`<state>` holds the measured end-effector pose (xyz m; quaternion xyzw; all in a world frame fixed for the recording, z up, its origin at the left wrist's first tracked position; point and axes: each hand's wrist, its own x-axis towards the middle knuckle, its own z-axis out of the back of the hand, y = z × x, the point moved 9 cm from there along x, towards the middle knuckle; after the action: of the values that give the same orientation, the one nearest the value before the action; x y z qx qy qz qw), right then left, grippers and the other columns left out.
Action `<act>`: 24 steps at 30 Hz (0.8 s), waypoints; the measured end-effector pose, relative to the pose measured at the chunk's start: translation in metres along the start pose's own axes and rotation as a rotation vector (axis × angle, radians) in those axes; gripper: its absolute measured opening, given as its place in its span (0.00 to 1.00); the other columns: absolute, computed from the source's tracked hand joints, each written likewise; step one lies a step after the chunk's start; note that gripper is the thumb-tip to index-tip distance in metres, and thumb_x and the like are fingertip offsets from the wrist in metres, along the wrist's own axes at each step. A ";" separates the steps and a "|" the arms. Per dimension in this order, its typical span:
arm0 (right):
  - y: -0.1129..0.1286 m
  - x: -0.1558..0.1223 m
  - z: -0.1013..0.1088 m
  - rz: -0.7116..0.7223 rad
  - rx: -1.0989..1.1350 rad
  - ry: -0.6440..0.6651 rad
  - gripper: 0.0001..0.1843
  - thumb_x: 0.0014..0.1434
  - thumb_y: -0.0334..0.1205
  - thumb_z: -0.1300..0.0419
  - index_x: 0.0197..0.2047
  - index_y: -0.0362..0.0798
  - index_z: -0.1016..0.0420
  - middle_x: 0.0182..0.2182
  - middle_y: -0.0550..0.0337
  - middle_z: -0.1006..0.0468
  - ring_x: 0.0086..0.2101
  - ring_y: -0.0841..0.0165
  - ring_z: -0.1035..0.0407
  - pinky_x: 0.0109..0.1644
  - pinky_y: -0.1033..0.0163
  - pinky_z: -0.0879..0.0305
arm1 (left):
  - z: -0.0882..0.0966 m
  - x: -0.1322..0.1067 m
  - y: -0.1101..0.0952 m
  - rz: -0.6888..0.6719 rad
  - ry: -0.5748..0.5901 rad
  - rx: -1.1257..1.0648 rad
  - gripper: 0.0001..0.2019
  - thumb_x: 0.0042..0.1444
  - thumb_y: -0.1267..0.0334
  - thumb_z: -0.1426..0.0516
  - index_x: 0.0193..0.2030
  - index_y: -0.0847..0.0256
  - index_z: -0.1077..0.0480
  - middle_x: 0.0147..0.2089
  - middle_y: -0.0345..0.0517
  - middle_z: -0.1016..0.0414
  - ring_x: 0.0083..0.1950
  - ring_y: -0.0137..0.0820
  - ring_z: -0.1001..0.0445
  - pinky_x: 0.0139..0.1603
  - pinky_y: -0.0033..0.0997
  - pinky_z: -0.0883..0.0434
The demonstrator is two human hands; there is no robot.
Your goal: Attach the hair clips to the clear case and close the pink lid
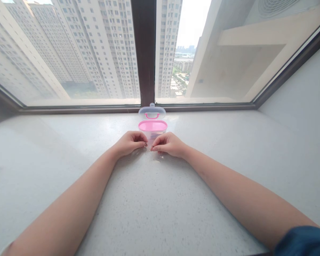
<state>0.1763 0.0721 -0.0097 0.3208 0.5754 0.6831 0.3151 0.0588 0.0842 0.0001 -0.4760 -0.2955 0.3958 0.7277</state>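
Observation:
My left hand (132,143) is closed in a pinch, with something small and dark at its fingertips. Close by on the right, my right hand (168,144) also pinches a tiny item, too small to name. Both hands are just above the pale speckled sill, in front of a clear oval plastic box (152,135) with a pink rim (153,125). Its clear lid (152,113), with a pink handle, is raised at the back. Part of the box is hidden behind my fingers. Small shiny bits (161,156) lie on the surface below my right hand.
The white speckled window sill (138,206) spreads around my arms. Behind the box runs a dark window frame (146,57) with glass on both sides, and tall buildings stand outside. A white wall (301,92) rises at the right.

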 end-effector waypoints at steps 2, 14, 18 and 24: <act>0.000 0.000 0.000 0.008 0.004 0.003 0.07 0.48 0.38 0.34 0.28 0.43 0.23 0.24 0.58 0.23 0.21 0.74 0.33 0.24 0.68 0.37 | 0.001 0.000 0.000 0.002 -0.005 0.003 0.05 0.48 0.67 0.41 0.33 0.65 0.28 0.31 0.43 0.25 0.34 0.29 0.27 0.39 0.30 0.32; -0.001 0.001 -0.003 0.028 0.092 0.018 0.09 0.47 0.36 0.33 0.32 0.43 0.27 0.27 0.60 0.24 0.24 0.74 0.31 0.27 0.67 0.34 | 0.000 0.000 0.002 -0.004 0.002 -0.048 0.04 0.48 0.69 0.41 0.33 0.65 0.27 0.31 0.43 0.25 0.33 0.28 0.28 0.38 0.30 0.32; 0.000 0.002 -0.001 0.031 0.051 0.011 0.06 0.48 0.35 0.35 0.31 0.42 0.27 0.27 0.60 0.24 0.23 0.75 0.32 0.28 0.67 0.35 | -0.001 0.001 0.001 -0.009 0.002 -0.039 0.04 0.49 0.69 0.41 0.33 0.65 0.27 0.32 0.44 0.24 0.34 0.28 0.27 0.39 0.31 0.31; -0.002 0.002 -0.003 0.022 -0.003 0.001 0.05 0.50 0.34 0.37 0.31 0.42 0.27 0.26 0.60 0.25 0.24 0.74 0.32 0.28 0.67 0.36 | 0.000 0.000 -0.001 -0.026 -0.009 0.019 0.04 0.49 0.69 0.42 0.33 0.64 0.27 0.32 0.44 0.24 0.35 0.29 0.28 0.39 0.32 0.32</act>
<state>0.1730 0.0723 -0.0123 0.3264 0.5710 0.6875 0.3078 0.0592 0.0843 0.0008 -0.4634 -0.3008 0.3912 0.7360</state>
